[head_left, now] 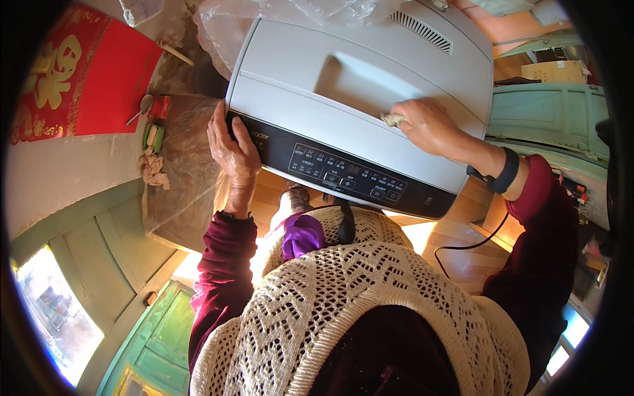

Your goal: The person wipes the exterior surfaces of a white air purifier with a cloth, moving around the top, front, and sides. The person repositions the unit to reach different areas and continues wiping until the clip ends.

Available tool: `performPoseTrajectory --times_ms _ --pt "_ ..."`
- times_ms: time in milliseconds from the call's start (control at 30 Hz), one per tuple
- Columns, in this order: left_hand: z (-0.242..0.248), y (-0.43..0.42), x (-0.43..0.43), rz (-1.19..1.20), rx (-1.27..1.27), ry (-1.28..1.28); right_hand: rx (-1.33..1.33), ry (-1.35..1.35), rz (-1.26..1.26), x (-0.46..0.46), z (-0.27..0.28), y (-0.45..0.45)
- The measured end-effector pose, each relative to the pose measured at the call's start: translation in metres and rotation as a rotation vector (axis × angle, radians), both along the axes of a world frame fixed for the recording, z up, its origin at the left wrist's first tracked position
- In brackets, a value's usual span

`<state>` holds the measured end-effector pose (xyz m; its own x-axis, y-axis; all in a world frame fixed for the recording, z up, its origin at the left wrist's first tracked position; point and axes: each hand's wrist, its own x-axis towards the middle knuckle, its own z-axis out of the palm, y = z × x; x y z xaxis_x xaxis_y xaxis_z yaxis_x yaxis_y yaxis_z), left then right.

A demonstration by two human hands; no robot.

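A grey top-loading washing machine stands before me, its lid down, with a black control panel along the near edge. My left hand rests on the machine's left front corner, thumb on the panel's end and fingers spread over the side; it holds nothing. In my right hand is a bunched, pale cloth, pressed at the near right edge of the lid's recessed handle. Part of the cloth is hidden by the fingers.
Clear plastic sheeting lies over the machine's back left. A plastic-covered surface stands at the left, beside a green soap dish near the wall. A black cable runs at the right above the wooden floor. A turquoise cabinet stands at the right.
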<state>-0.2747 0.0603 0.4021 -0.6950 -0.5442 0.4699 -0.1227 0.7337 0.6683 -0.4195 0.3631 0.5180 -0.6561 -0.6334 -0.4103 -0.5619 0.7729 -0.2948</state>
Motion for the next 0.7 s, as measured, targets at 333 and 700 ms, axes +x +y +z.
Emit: performPoseTrajectory --times_ms 333,700 --pt "0.000 0.000 0.000 -0.007 0.011 -0.017 -0.151 -0.150 -0.076 -0.023 -0.015 -0.079" --pt "-0.003 -0.002 0.000 -0.015 -0.030 0.023 -0.585 0.328 0.148 -0.027 -0.017 -0.056"
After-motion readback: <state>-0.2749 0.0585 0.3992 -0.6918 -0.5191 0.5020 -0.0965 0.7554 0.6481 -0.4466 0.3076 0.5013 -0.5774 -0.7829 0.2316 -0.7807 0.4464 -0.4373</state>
